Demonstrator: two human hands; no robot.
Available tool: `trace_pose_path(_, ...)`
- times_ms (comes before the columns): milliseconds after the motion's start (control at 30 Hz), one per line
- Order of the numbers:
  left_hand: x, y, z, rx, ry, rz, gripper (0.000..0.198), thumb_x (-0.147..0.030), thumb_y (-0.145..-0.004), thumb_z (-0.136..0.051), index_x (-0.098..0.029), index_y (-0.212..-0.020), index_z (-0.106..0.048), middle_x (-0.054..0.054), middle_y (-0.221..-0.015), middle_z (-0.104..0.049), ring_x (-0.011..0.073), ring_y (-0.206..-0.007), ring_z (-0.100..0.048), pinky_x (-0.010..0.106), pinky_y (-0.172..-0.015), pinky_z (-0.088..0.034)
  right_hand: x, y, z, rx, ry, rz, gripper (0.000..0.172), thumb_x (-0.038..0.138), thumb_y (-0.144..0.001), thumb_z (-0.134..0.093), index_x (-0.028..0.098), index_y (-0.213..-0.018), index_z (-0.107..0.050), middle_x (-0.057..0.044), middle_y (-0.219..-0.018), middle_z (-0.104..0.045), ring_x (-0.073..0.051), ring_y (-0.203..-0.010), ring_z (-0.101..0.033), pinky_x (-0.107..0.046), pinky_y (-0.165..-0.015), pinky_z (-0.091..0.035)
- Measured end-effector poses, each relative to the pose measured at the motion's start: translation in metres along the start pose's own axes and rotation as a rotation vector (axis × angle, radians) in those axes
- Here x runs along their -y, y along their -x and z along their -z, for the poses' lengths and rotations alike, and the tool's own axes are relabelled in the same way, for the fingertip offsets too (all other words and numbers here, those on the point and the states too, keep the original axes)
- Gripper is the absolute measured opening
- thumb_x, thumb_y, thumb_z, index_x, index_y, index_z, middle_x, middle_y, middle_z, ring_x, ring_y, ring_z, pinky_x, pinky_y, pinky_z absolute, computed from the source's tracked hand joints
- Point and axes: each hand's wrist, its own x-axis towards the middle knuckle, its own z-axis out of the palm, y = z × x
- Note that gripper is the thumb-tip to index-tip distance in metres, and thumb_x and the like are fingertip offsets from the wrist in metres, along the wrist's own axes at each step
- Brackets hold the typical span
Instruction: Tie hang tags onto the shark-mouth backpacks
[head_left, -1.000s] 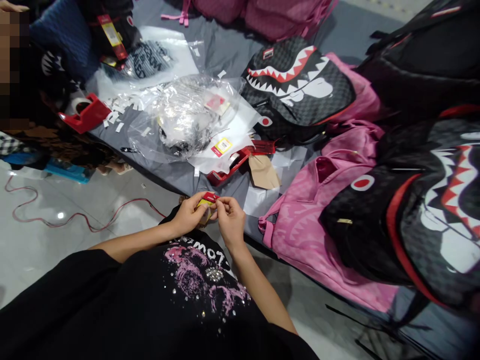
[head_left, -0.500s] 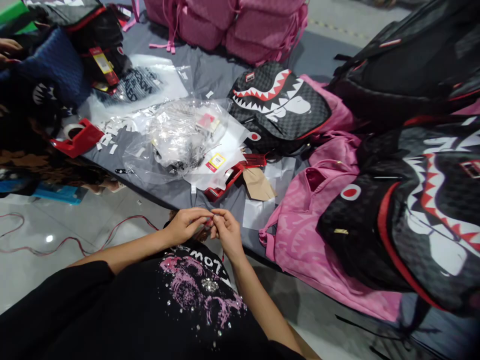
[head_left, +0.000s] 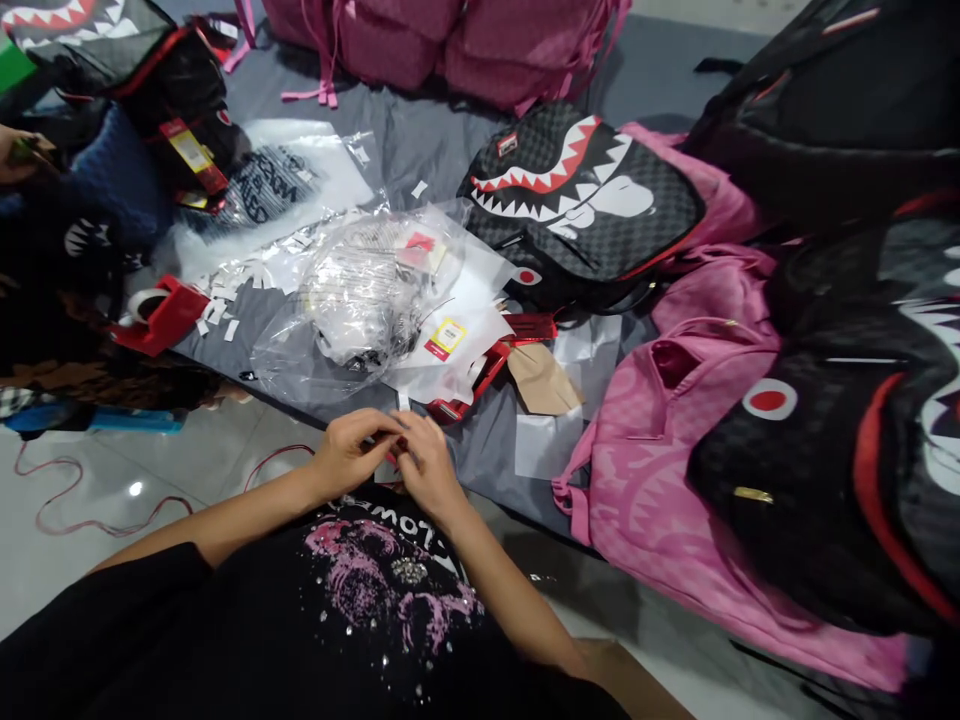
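My left hand (head_left: 351, 450) and my right hand (head_left: 424, 462) meet just above my chest, at the near edge of a grey sheet (head_left: 487, 440). Both hands have their fingers pinched together on something small between them, which the fingers hide in this frame. Just beyond the hands lie a red tape dispenser (head_left: 469, 385), a white bag with a red-and-yellow tag (head_left: 447, 336) and a crumpled clear plastic bag (head_left: 360, 300).
Shark-mouth backpacks lie on the sheet: a black one (head_left: 581, 205) in the middle, a pink one (head_left: 675, 440) and more black ones (head_left: 855, 440) at right. Pink bags (head_left: 435, 40) are stacked at the back. A second red dispenser (head_left: 161, 318) and another person's hand (head_left: 15, 155) are at left. A red cord (head_left: 90, 520) lies on the floor.
A red-and-yellow tag showed between my fingers a second ago; the fingers have closed over it and it is hidden now. The hands stay together while the view shifts slightly.
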Motion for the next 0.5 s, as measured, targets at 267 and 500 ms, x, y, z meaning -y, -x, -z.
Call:
trace_pose_path(267, 0.086, -0.065, 0.033, 0.245, -0.498, 0.341, 0.030, -0.027, -0.093, -0.049, -0.014, -0.113, -0.066, 0.016, -0.123, -0.065, 0.0310, -0.120, -0.058, 0.047, -0.102, -0.048, -0.063, -0.096, -0.032, -0.400, -0.290, -0.489, 0.023, 0.036, -0.092, -0.046, 0.018, -0.093, -0.059, 0.004, -0.060, -0.056, -0.014, -0.056, -0.055, -0.023, -0.057, -0.042)
trace_pose_path(500, 0.144, -0.145, 0.035, 0.573, -0.870, 0.468, 0.092, -0.042, -0.070, -0.080, -0.020, -0.149, -0.038, 0.025, -0.145, -0.048, 0.0455, -0.137, -0.042, 0.063, -0.110, -0.032, -0.107, -0.205, -0.040, -0.502, -0.137, -0.673, 0.011, 0.024, -0.086, -0.062, 0.015, -0.082, -0.058, -0.002, -0.070, -0.061, -0.015, -0.068, -0.059, -0.025, -0.067, -0.043)
